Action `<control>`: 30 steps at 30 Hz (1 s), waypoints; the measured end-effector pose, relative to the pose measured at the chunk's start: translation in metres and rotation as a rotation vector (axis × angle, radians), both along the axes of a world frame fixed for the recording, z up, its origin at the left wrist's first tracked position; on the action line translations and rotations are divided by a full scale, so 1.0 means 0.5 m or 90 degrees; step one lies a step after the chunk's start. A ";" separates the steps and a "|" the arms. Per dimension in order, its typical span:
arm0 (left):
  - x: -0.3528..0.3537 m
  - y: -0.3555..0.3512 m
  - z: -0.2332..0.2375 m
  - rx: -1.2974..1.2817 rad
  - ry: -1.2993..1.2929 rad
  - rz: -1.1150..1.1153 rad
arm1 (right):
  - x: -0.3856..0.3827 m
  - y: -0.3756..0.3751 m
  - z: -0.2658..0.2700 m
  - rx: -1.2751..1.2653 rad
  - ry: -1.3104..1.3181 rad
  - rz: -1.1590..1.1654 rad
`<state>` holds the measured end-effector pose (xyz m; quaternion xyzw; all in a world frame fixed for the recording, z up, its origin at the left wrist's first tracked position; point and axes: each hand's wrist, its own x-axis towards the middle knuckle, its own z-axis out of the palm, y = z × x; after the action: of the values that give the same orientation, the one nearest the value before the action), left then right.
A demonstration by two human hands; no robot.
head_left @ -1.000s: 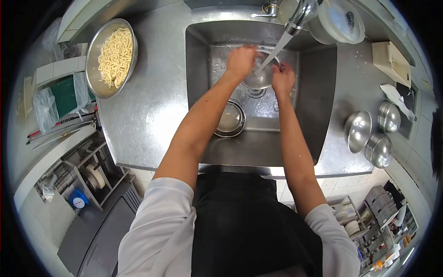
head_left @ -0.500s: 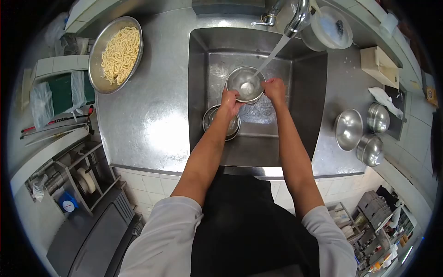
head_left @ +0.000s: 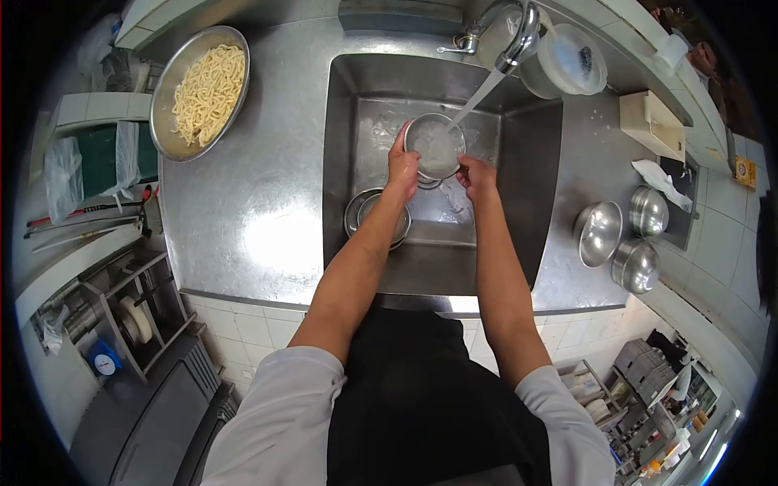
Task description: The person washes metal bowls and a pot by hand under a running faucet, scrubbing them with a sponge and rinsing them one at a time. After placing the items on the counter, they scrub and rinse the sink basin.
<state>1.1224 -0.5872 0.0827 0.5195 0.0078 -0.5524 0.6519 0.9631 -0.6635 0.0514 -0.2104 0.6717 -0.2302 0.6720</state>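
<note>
Over the sink (head_left: 510, 243) I hold a small metal bowl (head_left: 438, 150) under the running tap (head_left: 509, 63). Water pours into it, and it looks cloudy with water inside. My left hand (head_left: 402, 168) grips the bowl's left rim, thumb on the inner edge. On the right rim, my right hand (head_left: 476, 175) pinches the edge with its fingers closed. Part of another metal rim shows just beneath the held bowl. More metal bowls (head_left: 354, 220) sit in the sink's lower left, partly covered by my left forearm.
A large metal bowl of thick noodles (head_left: 209, 95) stands on the left counter. Several metal bowls (head_left: 600, 233) rest on the right counter. Behind the sink's right corner is a white tub (head_left: 574, 61) with a scrubber; a cream box (head_left: 651, 121) stands further right.
The bowl has been turned slightly and now holds more cloudy, swirling water. My left hand has shifted up along its rim. The whole view has moved a little.
</note>
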 end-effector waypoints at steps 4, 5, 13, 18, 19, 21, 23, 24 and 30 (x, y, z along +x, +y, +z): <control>0.006 0.008 -0.026 -0.028 -0.086 0.004 | 0.014 0.002 -0.012 -0.017 0.027 0.052; 0.003 0.011 -0.031 -0.026 -0.084 0.009 | 0.014 0.003 -0.012 -0.050 0.044 0.072; 0.007 0.008 -0.008 -0.021 -0.154 0.008 | 0.017 -0.010 0.000 -0.034 0.038 0.110; 0.020 0.004 -0.004 -0.035 0.020 0.046 | 0.036 -0.026 0.069 -0.190 0.287 0.292; 0.026 0.000 -0.011 -0.055 0.155 0.083 | 0.044 -0.030 0.099 -0.191 0.290 0.289; 0.031 0.003 -0.040 -0.070 0.267 0.092 | 0.059 -0.030 0.161 -0.221 0.384 0.347; 0.026 0.001 -0.064 -0.084 0.378 0.105 | 0.071 -0.017 0.205 -0.338 0.450 0.377; 0.020 -0.001 -0.070 -0.093 0.425 0.096 | 0.076 -0.007 0.229 -0.454 0.512 0.409; -0.029 -0.057 -0.054 0.074 0.129 -0.021 | 0.036 0.058 0.298 -0.776 0.511 0.349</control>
<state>1.1081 -0.6156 0.0557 0.4980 0.0967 -0.6114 0.6074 0.9813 -0.6346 0.2005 -0.7683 0.5422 -0.2909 0.1763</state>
